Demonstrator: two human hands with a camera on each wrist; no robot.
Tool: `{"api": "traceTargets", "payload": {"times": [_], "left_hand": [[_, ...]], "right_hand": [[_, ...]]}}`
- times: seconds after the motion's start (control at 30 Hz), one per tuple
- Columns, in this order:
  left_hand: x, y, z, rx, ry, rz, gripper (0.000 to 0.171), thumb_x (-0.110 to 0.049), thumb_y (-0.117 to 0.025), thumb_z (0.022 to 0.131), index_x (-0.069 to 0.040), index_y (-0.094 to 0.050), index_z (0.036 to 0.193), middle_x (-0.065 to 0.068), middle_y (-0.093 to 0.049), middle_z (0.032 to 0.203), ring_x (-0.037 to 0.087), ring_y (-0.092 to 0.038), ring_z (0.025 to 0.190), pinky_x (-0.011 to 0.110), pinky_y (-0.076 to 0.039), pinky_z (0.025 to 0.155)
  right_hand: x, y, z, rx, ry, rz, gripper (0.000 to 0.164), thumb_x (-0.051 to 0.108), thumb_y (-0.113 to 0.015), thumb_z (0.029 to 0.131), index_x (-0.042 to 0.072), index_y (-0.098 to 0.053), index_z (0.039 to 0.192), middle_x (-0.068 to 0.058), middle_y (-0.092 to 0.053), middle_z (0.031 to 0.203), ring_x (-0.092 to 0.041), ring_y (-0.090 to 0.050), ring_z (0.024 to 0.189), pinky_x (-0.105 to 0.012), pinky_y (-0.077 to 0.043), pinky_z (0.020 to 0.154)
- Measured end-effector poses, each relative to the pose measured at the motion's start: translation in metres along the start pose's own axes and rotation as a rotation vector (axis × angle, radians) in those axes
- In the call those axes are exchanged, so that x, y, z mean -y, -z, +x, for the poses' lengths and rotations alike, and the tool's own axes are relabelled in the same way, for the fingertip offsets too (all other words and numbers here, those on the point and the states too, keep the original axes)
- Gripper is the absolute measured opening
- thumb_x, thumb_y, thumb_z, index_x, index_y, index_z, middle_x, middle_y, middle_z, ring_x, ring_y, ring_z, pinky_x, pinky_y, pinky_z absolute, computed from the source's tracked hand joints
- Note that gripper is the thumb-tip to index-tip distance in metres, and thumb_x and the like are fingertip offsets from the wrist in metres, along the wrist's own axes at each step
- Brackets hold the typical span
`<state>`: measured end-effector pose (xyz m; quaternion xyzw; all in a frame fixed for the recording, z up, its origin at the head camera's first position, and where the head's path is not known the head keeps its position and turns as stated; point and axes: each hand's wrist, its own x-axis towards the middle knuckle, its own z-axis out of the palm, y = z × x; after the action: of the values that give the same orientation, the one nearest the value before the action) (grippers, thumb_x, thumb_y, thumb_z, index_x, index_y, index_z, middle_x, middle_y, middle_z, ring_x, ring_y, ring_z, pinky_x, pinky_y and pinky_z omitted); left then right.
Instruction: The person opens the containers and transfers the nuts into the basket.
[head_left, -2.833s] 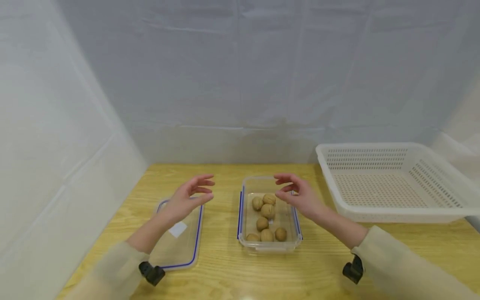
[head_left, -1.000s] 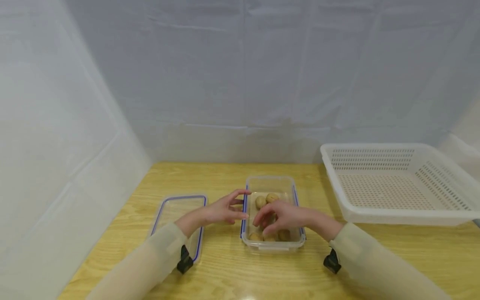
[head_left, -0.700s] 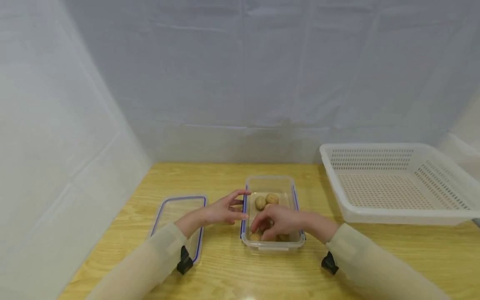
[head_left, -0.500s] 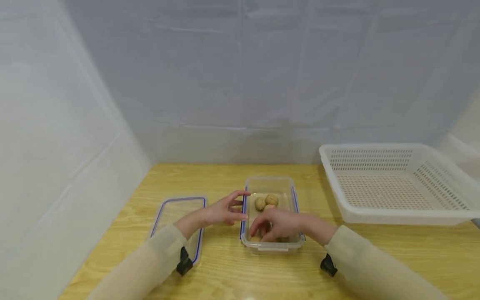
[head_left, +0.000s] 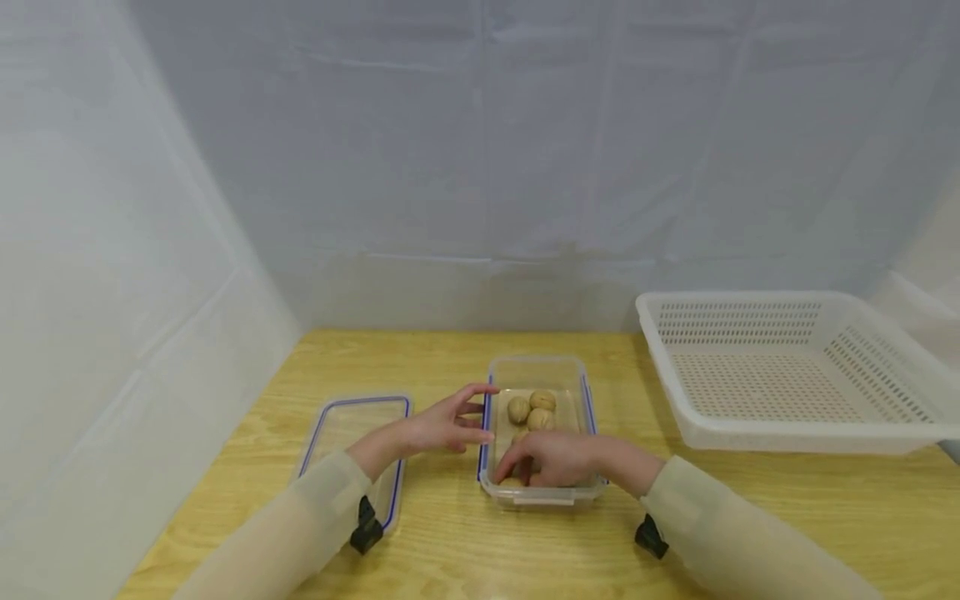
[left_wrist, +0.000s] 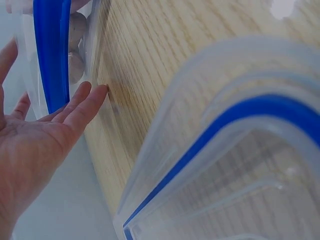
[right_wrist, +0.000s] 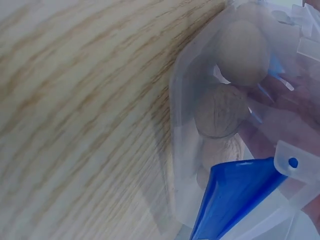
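Several walnuts (head_left: 540, 419) lie in a clear plastic food container (head_left: 534, 362) with blue latches, in the middle of the table. My right hand (head_left: 553, 457) reaches down inside its front part. The index finger and thumb are bent around a walnut (head_left: 512, 482) at the front left corner; the palm hides other nuts. My left hand (head_left: 442, 423) is at the container's left side, fingers fairly straight against the wall and index tip over the rim. In the left wrist view the fingers spread beside the blue latch (left_wrist: 54, 55). Through the clear wall, the right wrist view shows walnuts (right_wrist: 221, 111).
A clear lid (head_left: 352, 417) with a blue seal lies flat on the table under my left forearm. A large white perforated basket (head_left: 787, 429) stands at the right. White sheeting (head_left: 480, 167) hangs behind the wooden table (head_left: 450, 550).
Both hands have come in to the container from above the table. The left has stayed at its left side; the right has sunk lower and toward the front, its fingers around a walnut.
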<state>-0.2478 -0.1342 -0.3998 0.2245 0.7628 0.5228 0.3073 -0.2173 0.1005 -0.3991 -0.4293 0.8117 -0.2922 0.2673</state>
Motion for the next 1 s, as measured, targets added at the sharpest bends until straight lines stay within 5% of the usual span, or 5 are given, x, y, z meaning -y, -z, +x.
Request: {"api": "traceTargets", "payload": {"times": [0.5,0.73,1.0], "left_hand": [[-0.002,-0.001,0.0,-0.006,-0.016,-0.003,0.068,-0.015,-0.063,0.096,-0.016,-0.023,0.152,0.029,-0.025,0.151,0.042,-0.041,0.13,0.043,-0.049,0.08],[-0.002,0.0,0.0,-0.017,-0.012,0.003,0.067,-0.016,-0.063,0.096,-0.017,-0.024,0.151,0.029,-0.025,0.151,0.043,-0.04,0.131,0.047,-0.049,0.084],[0.001,-0.002,0.001,-0.026,0.01,-0.002,0.072,-0.019,-0.067,0.094,-0.018,-0.025,0.152,0.028,-0.025,0.152,0.045,-0.036,0.133,0.054,-0.046,0.09]], "right_hand": [[-0.004,0.014,-0.003,0.111,0.097,0.208,0.04,-0.015,-0.059,0.083,0.0,-0.065,0.12,0.003,-0.065,0.116,-0.007,-0.059,0.1,-0.026,-0.048,0.088],[-0.002,0.021,-0.009,0.081,0.137,0.251,0.037,-0.011,-0.063,0.086,-0.007,-0.061,0.122,-0.015,-0.062,0.123,-0.009,-0.057,0.109,-0.027,-0.045,0.095],[0.0,0.031,-0.027,-0.024,0.116,0.237,0.036,-0.001,-0.07,0.085,-0.004,-0.063,0.121,-0.01,-0.064,0.12,-0.011,-0.059,0.108,-0.028,-0.046,0.094]]}}
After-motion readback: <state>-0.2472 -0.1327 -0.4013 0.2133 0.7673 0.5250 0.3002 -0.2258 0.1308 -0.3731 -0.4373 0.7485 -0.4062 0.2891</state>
